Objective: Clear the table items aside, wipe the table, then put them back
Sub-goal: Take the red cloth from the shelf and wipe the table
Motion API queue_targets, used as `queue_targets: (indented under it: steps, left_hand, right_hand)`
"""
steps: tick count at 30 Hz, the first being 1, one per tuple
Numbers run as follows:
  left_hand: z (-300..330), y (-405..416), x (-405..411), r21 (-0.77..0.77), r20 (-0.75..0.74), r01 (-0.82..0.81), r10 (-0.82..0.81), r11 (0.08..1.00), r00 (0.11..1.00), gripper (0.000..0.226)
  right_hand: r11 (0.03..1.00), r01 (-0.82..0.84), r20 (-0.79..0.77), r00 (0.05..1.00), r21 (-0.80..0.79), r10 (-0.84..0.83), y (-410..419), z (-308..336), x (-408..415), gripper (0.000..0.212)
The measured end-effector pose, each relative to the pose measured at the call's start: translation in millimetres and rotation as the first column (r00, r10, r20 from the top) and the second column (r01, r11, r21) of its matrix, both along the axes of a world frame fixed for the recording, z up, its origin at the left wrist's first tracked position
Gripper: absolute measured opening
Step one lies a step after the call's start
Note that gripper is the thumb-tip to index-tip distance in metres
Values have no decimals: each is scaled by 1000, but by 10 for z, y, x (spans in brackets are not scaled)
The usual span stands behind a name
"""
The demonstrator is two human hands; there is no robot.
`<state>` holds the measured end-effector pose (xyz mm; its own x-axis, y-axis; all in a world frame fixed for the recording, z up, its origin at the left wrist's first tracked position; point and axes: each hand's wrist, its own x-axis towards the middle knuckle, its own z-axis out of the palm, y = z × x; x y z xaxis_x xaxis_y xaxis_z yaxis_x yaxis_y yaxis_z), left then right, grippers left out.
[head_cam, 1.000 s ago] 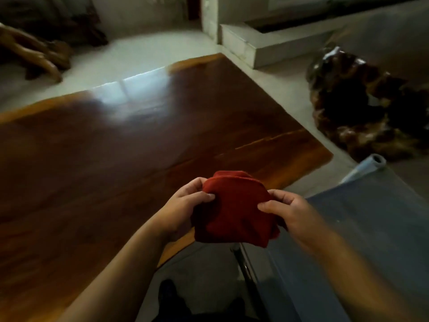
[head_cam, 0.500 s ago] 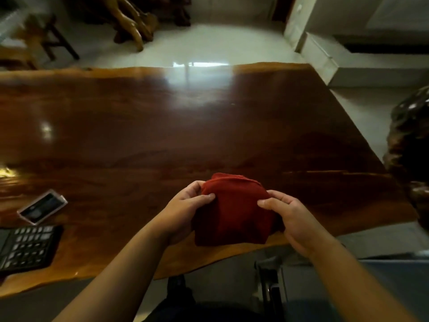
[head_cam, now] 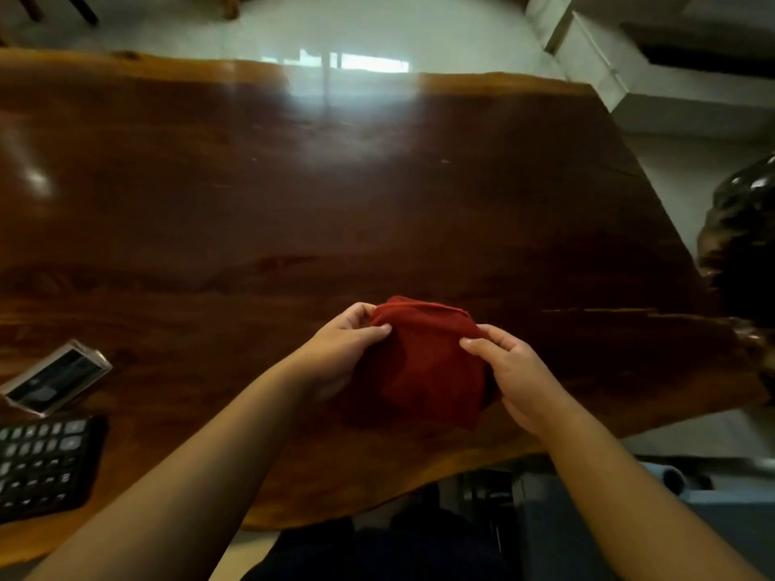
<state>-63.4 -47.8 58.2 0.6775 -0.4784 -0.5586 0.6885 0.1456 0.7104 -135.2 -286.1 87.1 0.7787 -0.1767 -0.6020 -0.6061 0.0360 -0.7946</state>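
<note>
Cloth (head_cam: 423, 366), red and folded into a thick pad, sits between my two hands above the near edge of the tabletop (head_cam: 293, 195). My left hand (head_cam: 339, 354) pinches its left side, thumb on top; my right hand (head_cam: 509, 371) pinches its right side likewise. Whether the pad's underside touches the wood I cannot tell. Bare surface lies ahead of and to the right of the pad, so the wiping stroke would run forward, away from me. Keyboard (head_cam: 42, 467) and a clear-cased item (head_cam: 54, 381) lie well to my left, nearer my left hand.
</note>
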Motion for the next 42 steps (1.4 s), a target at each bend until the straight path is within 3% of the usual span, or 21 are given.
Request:
queue_targets:
  steps: [11, 15, 17, 19, 21, 25, 30, 36, 42]
  left_hand:
    - [-611, -855, 550, 271, -9, 55, -55, 961, 998, 8]
    - [-762, -1244, 719, 322, -45, 74, -63, 944, 997, 20]
    - [-856, -1337, 761, 506, 68, 112, -169, 855, 983, 38]
    - [-963, -1305, 756, 730, 171, 106, -331, 675, 928, 59]
    - [-1061, -1186, 690, 831, 208, 54, -400, 554, 893, 66]
    - [-1192, -829, 441, 891, 298, -62, -477, 450, 827, 64]
    - [-1160, -370, 130, 927, 360, -214, -570, 309, 739, 70]
    - [-1107, 221, -143, 958, 286, -248, -502, 143, 816, 80]
    - [-1149, 832, -432, 981, 180, -193, -396, 7, 900, 94]
  right_hand:
    - [984, 56, -3, 998, -168, -57, -708, -572, 682, 14]
    - [950, 21, -27, 999, -313, -32, -1115, -819, 920, 13]
    - [870, -68, -75, 997, -488, 36, -1262, -968, 1010, 23]
    - [707, -193, -157, 981, -680, 117, -1335, -1103, 1058, 42]
    - [590, -250, -178, 968, -768, 178, -1333, -1231, 1059, 51]
    - [528, -249, -80, 943, -812, 322, -1082, -1488, 933, 47]
    - [416, -412, -235, 879, -811, 414, -715, -1809, 719, 90]
    - [239, -437, -315, 853, -867, 415, -526, -1988, 787, 87]
    - [208, -411, -316, 872, -888, 374, -382, -2030, 887, 83]
